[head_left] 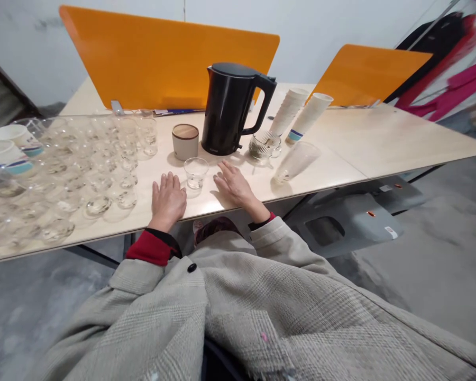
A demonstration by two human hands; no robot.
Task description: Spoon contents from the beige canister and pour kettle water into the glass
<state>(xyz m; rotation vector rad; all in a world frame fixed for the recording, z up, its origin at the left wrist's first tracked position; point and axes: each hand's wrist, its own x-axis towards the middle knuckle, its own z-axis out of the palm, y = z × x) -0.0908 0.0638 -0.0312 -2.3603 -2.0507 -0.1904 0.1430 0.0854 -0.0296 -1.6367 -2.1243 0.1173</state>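
My left hand (pixel 167 199) lies flat on the pale wooden table (pixel 341 153), fingers stretched out, holding nothing. My right hand (pixel 235 186) rests palm down a little to the right, also flat and empty. Between the two hands stands a small clear glass (pixel 195 173), touching neither. Behind it are a beige canister with a wooden lid (pixel 185 141) and a black electric kettle (pixel 230 108).
Several clear glasses (pixel 99 159) crowd the table's left part, with paper cups (pixel 8 151) at the far left. Right of the kettle sit a ribbed glass cup (pixel 264 145), a glass lying on its side (pixel 295 161) and two stacks of paper cups (pixel 301 114). Orange dividers (pixel 162 58) stand behind.
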